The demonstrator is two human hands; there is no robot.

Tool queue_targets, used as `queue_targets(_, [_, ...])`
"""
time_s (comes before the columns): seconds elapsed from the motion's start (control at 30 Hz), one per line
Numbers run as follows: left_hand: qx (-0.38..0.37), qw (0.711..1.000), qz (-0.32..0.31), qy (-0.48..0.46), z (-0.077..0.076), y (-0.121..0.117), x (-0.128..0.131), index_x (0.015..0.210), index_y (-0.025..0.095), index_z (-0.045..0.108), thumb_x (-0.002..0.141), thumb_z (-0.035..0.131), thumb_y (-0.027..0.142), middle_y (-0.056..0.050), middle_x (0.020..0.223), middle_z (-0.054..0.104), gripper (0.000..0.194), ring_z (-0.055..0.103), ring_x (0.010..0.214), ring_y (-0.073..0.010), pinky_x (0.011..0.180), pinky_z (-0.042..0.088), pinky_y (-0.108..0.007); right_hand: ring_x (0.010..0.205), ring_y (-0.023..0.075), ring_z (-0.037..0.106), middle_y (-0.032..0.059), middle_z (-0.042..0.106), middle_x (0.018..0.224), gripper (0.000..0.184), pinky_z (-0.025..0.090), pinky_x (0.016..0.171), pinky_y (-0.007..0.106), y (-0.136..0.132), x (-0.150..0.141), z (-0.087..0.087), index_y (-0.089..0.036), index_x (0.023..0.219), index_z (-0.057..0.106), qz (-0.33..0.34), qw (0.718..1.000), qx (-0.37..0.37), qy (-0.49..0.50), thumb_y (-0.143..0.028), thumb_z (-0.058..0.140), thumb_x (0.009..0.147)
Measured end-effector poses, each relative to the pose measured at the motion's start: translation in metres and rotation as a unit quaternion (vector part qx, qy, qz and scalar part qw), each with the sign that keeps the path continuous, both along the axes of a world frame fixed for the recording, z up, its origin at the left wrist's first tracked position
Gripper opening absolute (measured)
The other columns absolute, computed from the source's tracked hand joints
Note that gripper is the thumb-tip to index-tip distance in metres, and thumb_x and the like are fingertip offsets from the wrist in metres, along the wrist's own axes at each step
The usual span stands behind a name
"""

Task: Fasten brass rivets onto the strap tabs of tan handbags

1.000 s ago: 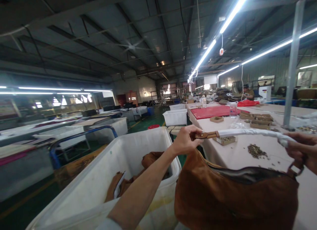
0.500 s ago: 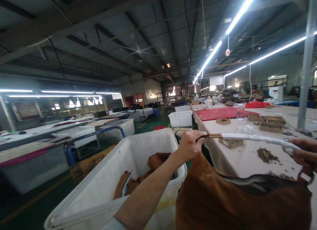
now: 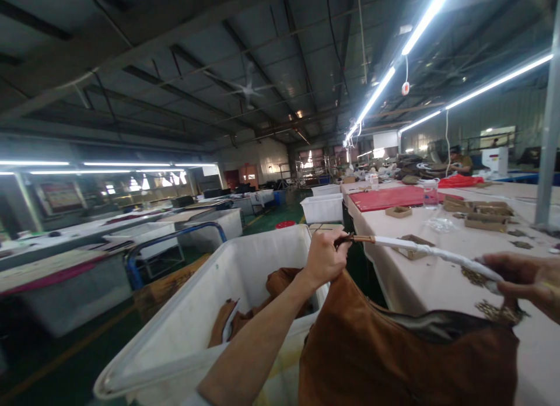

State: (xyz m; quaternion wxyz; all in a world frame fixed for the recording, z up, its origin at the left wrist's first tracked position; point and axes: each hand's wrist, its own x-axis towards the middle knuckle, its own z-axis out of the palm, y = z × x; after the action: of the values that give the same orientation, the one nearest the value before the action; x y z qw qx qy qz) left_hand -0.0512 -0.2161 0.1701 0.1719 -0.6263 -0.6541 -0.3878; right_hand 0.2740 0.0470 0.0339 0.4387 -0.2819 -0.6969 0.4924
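A brown handbag (image 3: 406, 359) hangs in front of me, its top gaping a little on a dark lining. Its strap (image 3: 420, 248), wrapped in white, runs nearly level between my hands. My left hand (image 3: 327, 255) is closed round the strap's brown left end. At the other end, my right hand (image 3: 520, 277) pinches the white wrapping between thumb and fingers. Below my left forearm, a white plastic bin (image 3: 249, 248) holds more brown pieces (image 3: 280, 283), one with a white-wrapped strip.
The table (image 3: 394, 277) on the right carries small cardboard boxes (image 3: 485, 221), piles of small metal parts (image 3: 476, 276), a clear jar (image 3: 430, 194) and a red sheet (image 3: 389, 198). A blue cart handle (image 3: 175, 237) stands left of the bin. A person (image 3: 460, 161) sits far right.
Both hands and the handbag have shifted slightly left in view. My right hand has come lower and closer to my left, tilting the strap downward to the right.
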Motion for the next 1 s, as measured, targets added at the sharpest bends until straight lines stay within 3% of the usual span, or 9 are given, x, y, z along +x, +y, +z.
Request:
queue_targets(0.13, [0.05,0.998,0.031,-0.014,-0.001,-0.009,0.002,0.089,0.018,0.079,0.086,0.07,0.024,-0.004,0.077,0.075,0.011,0.065,0.062,-0.0159,0.059,0.046,-0.025,0.081,0.028,0.071,0.0135,0.078,0.101,0.053,0.056,0.059,0.031,-0.003,-0.022,-0.017,-0.022,0.106,0.08,0.072,0.994,-0.081,0.014,-0.034,0.094,0.056])
queue_targets(0.3, [0.106,0.985,0.138,-0.008,0.006,-0.031,-0.01,0.102,0.02,0.077,0.09,0.068,0.036,-0.004,0.092,0.078,0.022,0.072,0.077,-0.0215,0.072,0.055,-0.028,0.071,0.0234,0.068,0.0108,0.075,0.085,0.043,0.056,0.061,0.031,-0.024,-0.057,-0.029,-0.013,0.098,0.079,0.097,0.994,-0.004,0.053,-0.044,0.086,0.069])
queue_targets(0.47, [0.022,0.934,0.306,0.183,0.002,-0.051,0.012,0.121,0.016,0.07,0.084,0.055,0.014,-0.015,0.124,0.07,0.039,0.067,0.113,-0.0345,0.104,0.05,-0.048,0.071,0.0206,0.066,0.0106,0.072,0.091,0.032,0.053,0.06,0.03,-0.047,-0.078,-0.032,-0.014,0.101,0.08,0.173,0.978,0.099,0.06,-0.042,0.074,0.088])
queue_targets(0.57, [-0.035,0.938,0.22,0.264,-0.024,-0.038,0.048,0.133,0.01,0.061,0.076,0.054,0.005,-0.022,0.146,0.054,0.057,0.047,0.14,-0.0396,0.122,0.029,-0.06,0.072,0.0205,0.066,0.0102,0.071,0.088,0.027,0.05,0.059,0.029,-0.066,-0.085,-0.023,-0.014,0.102,0.079,0.221,0.963,0.153,0.023,-0.037,0.067,0.095])
queue_targets(0.63, [-0.083,0.957,0.099,0.259,-0.046,-0.018,0.067,0.138,0.013,0.057,0.069,0.059,0.006,-0.021,0.149,0.051,0.068,0.043,0.143,-0.039,0.123,0.03,-0.057,0.072,0.0199,0.064,0.0097,0.07,0.087,0.024,0.048,0.059,0.027,-0.077,-0.087,-0.017,-0.015,0.097,0.077,0.235,0.954,0.183,-0.019,-0.034,0.063,0.097])
queue_targets(0.7, [-0.154,0.964,0.001,0.219,-0.065,0.005,0.074,0.133,0.014,0.061,0.066,0.062,0.007,-0.02,0.136,0.062,0.067,0.056,0.129,-0.0377,0.113,0.043,-0.053,0.071,0.0187,0.061,0.0075,0.068,0.082,0.022,0.045,0.059,0.027,-0.081,-0.087,-0.016,-0.014,0.091,0.075,0.243,0.948,0.194,-0.065,-0.032,0.063,0.097])
queue_targets(0.77, [-0.227,0.958,-0.077,0.16,-0.08,0.025,0.068,0.119,0.018,0.069,0.067,0.061,0.008,-0.015,0.113,0.072,0.054,0.067,0.105,-0.0325,0.095,0.053,-0.044,0.069,0.0181,0.06,0.0056,0.066,0.077,0.023,0.044,0.06,0.026,-0.078,-0.086,-0.021,-0.014,0.092,0.074,0.282,0.942,0.149,-0.1,-0.032,0.062,0.098])
queue_targets(0.9, [-0.302,0.938,-0.167,-0.036,-0.097,0.05,0.037,0.098,0.019,0.078,0.072,0.057,0.011,-0.007,0.094,0.076,0.034,0.068,0.084,-0.023,0.075,0.051,-0.03,0.067,0.0181,0.061,0.0073,0.069,0.082,0.029,0.046,0.062,0.027,-0.067,-0.09,-0.04,-0.011,0.099,0.071,0.422,0.902,-0.032,-0.086,-0.039,0.065,0.095])
queue_targets(1.0, [-0.331,0.897,-0.209,-0.207,-0.104,0.062,0.014,0.091,0.011,0.077,0.076,0.055,0.016,-0.005,0.075,0.069,0.027,0.058,0.064,-0.0161,0.058,0.042,-0.024,0.063,0.0152,0.057,0.0072,0.069,0.081,0.033,0.042,0.059,0.025,-0.065,-0.099,-0.045,-0.01,0.096,0.071,0.418,0.902,-0.084,-0.069,-0.042,0.07,0.092])
